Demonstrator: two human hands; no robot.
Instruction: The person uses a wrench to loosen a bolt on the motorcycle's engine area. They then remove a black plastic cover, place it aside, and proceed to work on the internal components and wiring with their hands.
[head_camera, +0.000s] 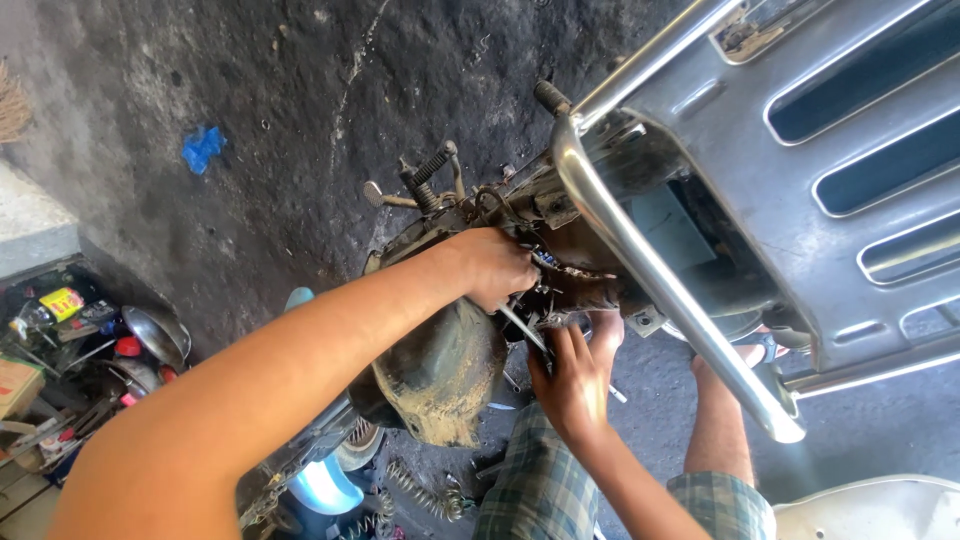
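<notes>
Hands at engine (560, 285): left hand (492, 265) closed around a part I cannot identify; right hand (575, 375) grips metal tool (522, 328). Step: fastener work; next needs steady leverage.

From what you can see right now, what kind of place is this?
Most likely a small motorcycle or scooter repair shop: both hands work in a greasy engine under a chrome guard rail, and tools lie jumbled in a tray on the stained concrete floor.

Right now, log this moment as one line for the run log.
left hand: on engine | right hand: at thin metal tool | chrome guard bar over engine
</notes>
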